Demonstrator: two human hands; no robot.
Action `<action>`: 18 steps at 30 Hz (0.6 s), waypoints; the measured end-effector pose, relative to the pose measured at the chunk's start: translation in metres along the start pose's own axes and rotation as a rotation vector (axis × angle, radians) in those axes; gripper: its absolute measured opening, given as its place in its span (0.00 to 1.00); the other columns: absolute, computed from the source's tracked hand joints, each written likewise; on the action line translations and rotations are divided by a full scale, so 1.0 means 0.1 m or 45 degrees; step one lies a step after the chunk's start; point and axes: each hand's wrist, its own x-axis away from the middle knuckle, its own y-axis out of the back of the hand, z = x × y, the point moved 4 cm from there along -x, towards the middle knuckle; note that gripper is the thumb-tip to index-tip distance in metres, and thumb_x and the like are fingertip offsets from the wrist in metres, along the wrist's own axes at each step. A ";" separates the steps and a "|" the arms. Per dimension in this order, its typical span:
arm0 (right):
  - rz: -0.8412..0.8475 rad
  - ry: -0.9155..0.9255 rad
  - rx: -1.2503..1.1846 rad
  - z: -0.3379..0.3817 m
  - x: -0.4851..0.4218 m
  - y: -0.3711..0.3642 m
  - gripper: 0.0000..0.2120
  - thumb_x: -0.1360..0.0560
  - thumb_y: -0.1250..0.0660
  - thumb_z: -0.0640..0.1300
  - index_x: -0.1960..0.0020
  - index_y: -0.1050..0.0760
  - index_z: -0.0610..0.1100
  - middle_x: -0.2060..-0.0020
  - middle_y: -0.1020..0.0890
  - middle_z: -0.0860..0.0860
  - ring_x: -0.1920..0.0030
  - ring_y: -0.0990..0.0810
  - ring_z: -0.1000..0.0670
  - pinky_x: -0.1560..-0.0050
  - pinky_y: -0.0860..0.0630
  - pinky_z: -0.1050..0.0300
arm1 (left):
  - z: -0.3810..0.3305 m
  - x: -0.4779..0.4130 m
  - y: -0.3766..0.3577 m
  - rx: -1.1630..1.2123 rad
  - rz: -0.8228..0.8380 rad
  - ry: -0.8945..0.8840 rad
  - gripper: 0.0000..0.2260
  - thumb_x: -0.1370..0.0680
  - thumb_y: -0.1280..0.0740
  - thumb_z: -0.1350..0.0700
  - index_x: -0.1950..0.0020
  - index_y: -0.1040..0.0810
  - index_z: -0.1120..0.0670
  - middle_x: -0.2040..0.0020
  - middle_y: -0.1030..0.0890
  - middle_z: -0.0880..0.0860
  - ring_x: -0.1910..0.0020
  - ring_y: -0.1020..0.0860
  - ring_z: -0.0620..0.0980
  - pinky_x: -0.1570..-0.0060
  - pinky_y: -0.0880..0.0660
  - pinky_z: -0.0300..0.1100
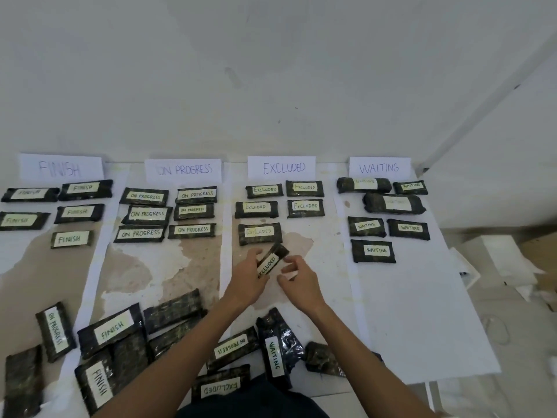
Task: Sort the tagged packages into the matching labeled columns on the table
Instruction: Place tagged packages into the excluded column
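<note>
My left hand (247, 282) grips a dark package tagged EXCLUDED (271, 260), tilted, just below the lowest package in the EXCLUDED column (281, 168). My right hand (298, 277) hovers right beside it with loosely curled fingers, touching or nearly touching its right edge. Four paper headers line the far edge: FINISH (60, 168), ON PROGRESS (183, 170), EXCLUDED and WAITING (379, 168). Each column holds several tagged dark packages. A loose pile of packages (120, 336) lies near me, tags reading FINISH, ON PROGRESS, WAITING and EXCLUDED.
White paper strips (422, 297) mark the columns on a stained, worn surface. A white wall rises behind the headers. Crumpled white paper and cardboard (512, 260) lie off to the right of the WAITING column.
</note>
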 end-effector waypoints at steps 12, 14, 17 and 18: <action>-0.260 -0.172 -0.396 -0.29 -0.86 0.73 0.07 0.25 0.32 0.39 0.48 0.23 0.47 0.54 0.18 0.44 0.53 0.18 0.45 0.56 0.22 0.58 | -0.51 -1.02 -0.23 -0.287 0.214 -0.233 0.18 0.27 0.29 0.57 0.38 0.25 0.54 0.47 0.27 0.55 0.47 0.28 0.51 0.47 0.33 0.38; -0.297 -0.239 -0.437 -0.37 -1.02 0.78 0.07 0.25 0.32 0.39 0.47 0.23 0.46 0.53 0.19 0.43 0.54 0.19 0.46 0.58 0.24 0.60 | -0.53 -1.13 -0.30 -0.316 0.194 -0.251 0.21 0.28 0.30 0.60 0.35 0.28 0.56 0.44 0.29 0.55 0.45 0.28 0.52 0.41 0.31 0.41; -0.391 -0.346 -0.431 -0.47 -1.21 0.84 0.12 0.26 0.30 0.42 0.43 0.24 0.43 0.54 0.19 0.45 0.54 0.21 0.48 0.54 0.25 0.59 | -0.55 -1.25 -0.42 -0.389 0.137 -0.299 0.25 0.27 0.33 0.64 0.31 0.34 0.56 0.40 0.30 0.56 0.42 0.28 0.53 0.41 0.29 0.44; -0.427 -0.369 -0.412 -0.48 -1.26 0.86 0.13 0.26 0.30 0.43 0.43 0.25 0.42 0.54 0.19 0.45 0.55 0.21 0.49 0.52 0.25 0.58 | -0.55 -1.28 -0.46 -0.415 0.121 -0.314 0.25 0.26 0.34 0.65 0.30 0.35 0.56 0.39 0.30 0.56 0.42 0.28 0.53 0.42 0.28 0.45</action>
